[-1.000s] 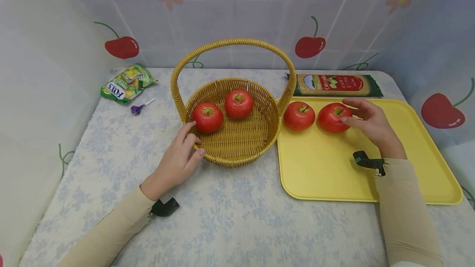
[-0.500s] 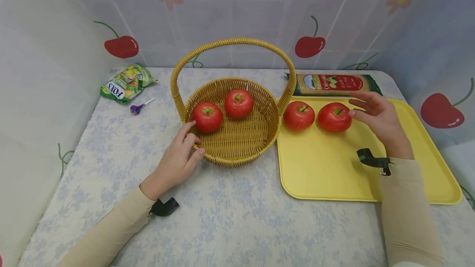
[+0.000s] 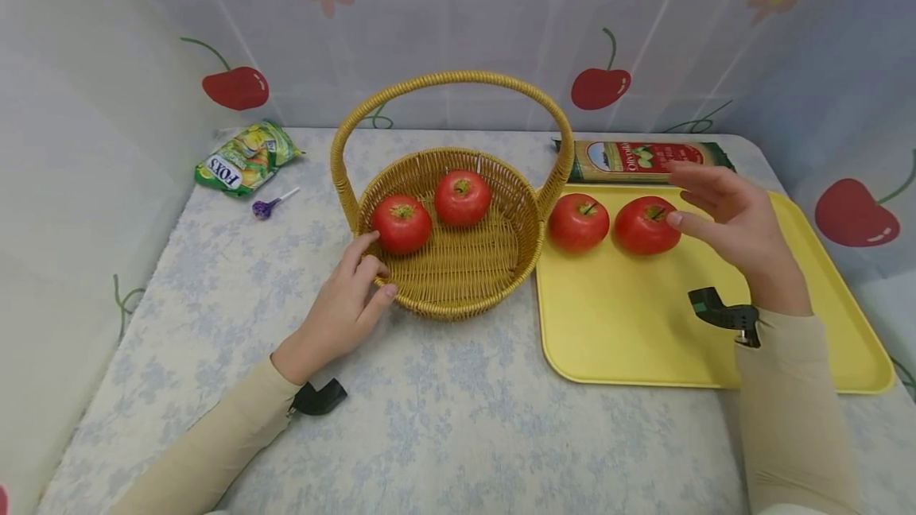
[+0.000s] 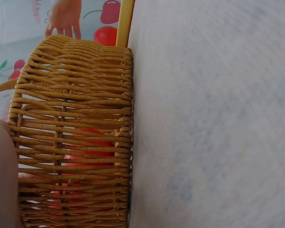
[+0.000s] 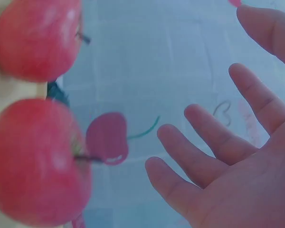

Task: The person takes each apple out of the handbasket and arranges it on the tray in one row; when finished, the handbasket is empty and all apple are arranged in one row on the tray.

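At the near left of the wicker basket [image 3: 458, 310], my left hand [image 3: 339, 308] holds the rim, its fingers curled over the edge. One fingertip is close to a red apple [image 3: 402, 226] inside; whether it touches cannot be told. A second apple [image 3: 462, 198] sits behind it in the basket. My right hand [image 3: 740, 217] hovers above the yellow tray [image 3: 630, 332], fingers spread and holding nothing. Left of that hand, apart from its fingers in the right wrist view, an apple [image 5: 38, 164] rests on the tray. Another apple [image 3: 578, 223] lies beside it, next to the basket.
Behind the tray lies a pack of noodles [image 3: 644, 161]. A green candy bag [image 3: 249, 159] and a purple lollipop [image 3: 262, 209] are at the back left. The basket's tall handle [image 3: 458, 78] arches above it. A patterned curtain [image 3: 458, 22] stands behind the table.
My right hand has drawn away from the right-hand apple on the tray, moving right and up while its fingers spread. That apple stays in place. My left hand has not moved.
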Tool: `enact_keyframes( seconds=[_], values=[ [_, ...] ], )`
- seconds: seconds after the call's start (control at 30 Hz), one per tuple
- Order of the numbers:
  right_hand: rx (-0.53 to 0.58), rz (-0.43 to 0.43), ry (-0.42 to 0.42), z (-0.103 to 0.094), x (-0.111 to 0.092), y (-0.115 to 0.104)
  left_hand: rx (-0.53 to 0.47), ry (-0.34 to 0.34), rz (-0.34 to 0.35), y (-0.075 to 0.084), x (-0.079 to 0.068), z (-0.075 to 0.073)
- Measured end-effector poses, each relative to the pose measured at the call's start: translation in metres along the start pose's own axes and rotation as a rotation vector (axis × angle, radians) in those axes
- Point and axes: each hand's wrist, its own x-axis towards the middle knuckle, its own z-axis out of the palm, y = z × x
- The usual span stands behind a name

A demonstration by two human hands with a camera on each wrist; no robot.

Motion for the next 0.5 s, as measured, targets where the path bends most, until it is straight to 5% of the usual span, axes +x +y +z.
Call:
enact_keyframes(
  seconds=[0.13, 0.5],
  values=[
    [0.025, -0.103, -0.079, 0.010, 0.000, -0.021, -0.001, 0.000, 0.000, 0.001, 0.001, -0.001],
    [-0.240, -0.203, -0.363, 0.052, 0.009, -0.070, -0.005, -0.007, -0.019, 0.001, 0.000, -0.001]
  ],
)
